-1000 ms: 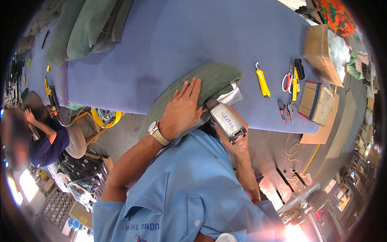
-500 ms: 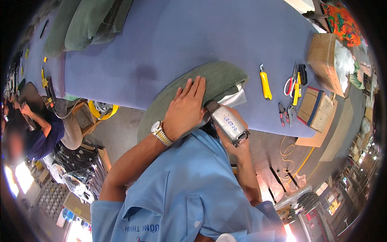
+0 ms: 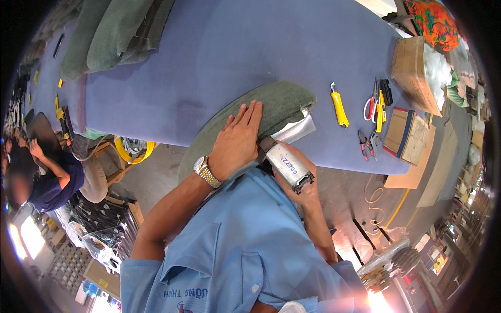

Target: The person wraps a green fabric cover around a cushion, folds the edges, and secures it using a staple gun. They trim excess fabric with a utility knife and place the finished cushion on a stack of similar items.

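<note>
1. The green padded piece (image 3: 284, 101) curves across the near edge of the blue table (image 3: 172, 62), one end toward 2 o'clock, the other hanging over the edge toward 8.
2. Your left hand (image 3: 240, 133) lies flat on it, fingers extended, slightly parted, gripping nothing.
3. Your right hand (image 3: 288, 187) wraps the silver handheld tool (image 3: 288, 164), at 4 o'clock from your left; its fingertips are hidden, so you cannot tell how tightly they close.
4. The padded piece looks soft-faced and fairly light, its cloth unlikely to slip; whether a stiff core lies inside can't be told. A broad palm on the crown suits it, or a hold at each end.
5. The white sheet (image 3: 296, 129), at 3 o'clock from your left hand, looks thin and smooth, probably slippery; pinch it at its edge.
6. The tool seems hard and heavier; its body gives the best hold.
</note>
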Motion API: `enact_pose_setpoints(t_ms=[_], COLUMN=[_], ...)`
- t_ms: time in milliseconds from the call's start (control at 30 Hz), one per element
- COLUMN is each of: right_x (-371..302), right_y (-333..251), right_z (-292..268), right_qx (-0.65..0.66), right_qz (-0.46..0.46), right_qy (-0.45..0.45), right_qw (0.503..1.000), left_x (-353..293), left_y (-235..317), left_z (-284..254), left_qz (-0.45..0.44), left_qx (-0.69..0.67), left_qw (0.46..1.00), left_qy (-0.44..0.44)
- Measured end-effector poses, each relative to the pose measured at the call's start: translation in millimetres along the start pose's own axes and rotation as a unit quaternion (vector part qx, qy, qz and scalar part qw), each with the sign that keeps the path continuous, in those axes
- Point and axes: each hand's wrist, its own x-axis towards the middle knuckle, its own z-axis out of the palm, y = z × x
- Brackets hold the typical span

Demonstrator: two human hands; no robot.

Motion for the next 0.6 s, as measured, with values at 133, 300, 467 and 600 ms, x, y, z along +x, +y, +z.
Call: enact_pose_setpoints(t_ms=[133,300,467,600], right_x=[2.6,2.7,10.8,8.3], right_y=[-12.4,-11.0,-13.4,-4.5], right_z=[-0.7,1.9,5.3,8.0], right_qx=[-0.007,-0.004,0.027,0.050], right_qz=[-0.014,0.025,0.046,0.017], right_qy=[0.006,0.000,-0.001,0.015], right_qw=[1.000,1.000,0.999,0.999], left_x=[-0.8,0.3,4.8,4.5], left_y=[1.0,0.9,5.0,-0.9], left_z=[-0.2,6.1,8.1,5.0], left_qz=[0.000,-0.004,0.008,0.012], left_qx=[-0.004,-0.016,-0.005,0.004], left_qw=[1.000,1.000,0.999,0.999], left_qy=[0.001,0.016,0.047,0.038])
